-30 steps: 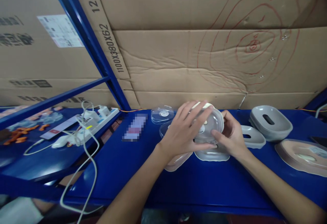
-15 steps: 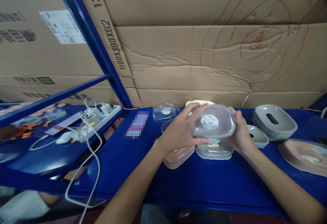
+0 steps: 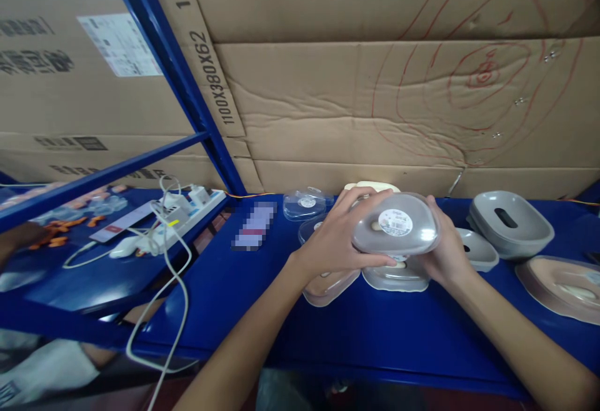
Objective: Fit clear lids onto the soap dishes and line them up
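1. Head view: left hand [image 3: 335, 242] and right hand [image 3: 443, 248] both clasp a clear plastic lid [image 3: 396, 231], one at each end, lifted just above a grey dish [image 3: 396, 275] on the blue bench [image 3: 262, 311].
2. Lid looks light, thin, somewhat flexible, glossy, so likely slippery; the rim edges are the safest hold.
3. More grey dishes [image 3: 510, 223] sit right of the right hand.
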`<state>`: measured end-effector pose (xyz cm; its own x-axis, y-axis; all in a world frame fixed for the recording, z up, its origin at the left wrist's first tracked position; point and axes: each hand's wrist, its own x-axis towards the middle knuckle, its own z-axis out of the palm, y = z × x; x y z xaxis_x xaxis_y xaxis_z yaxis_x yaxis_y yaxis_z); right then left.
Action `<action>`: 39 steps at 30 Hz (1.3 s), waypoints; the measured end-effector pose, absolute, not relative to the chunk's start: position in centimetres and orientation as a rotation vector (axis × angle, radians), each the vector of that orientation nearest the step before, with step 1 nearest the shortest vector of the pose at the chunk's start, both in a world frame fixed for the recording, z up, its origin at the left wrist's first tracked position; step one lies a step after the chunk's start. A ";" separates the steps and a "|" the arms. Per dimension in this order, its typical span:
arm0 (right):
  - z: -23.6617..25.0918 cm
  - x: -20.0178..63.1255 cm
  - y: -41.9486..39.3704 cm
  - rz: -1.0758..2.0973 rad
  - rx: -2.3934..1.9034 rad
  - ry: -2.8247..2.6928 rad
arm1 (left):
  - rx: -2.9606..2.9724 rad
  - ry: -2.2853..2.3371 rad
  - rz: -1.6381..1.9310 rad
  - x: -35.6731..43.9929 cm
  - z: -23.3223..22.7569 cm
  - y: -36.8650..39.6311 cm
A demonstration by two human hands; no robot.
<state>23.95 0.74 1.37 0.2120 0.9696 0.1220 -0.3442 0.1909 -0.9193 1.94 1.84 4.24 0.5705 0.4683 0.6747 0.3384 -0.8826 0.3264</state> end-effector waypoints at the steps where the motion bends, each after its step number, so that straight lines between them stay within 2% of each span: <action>1: 1.4 24.0 0.8 1.122 -0.902 -0.863 | 2.627 0.689 1.203 2.0 4.3 1.8; 6: 1.2 24.4 1.1 1.152 -0.881 -0.812 | 2.615 0.712 1.141 2.1 4.4 1.5; 29: 0.9 23.8 1.1 1.096 -0.901 -0.790 | 2.452 0.714 1.271 2.7 3.8 2.2; 39: 1.1 24.0 1.2 1.178 -0.877 -0.764 | 2.406 0.696 1.290 2.9 3.4 2.4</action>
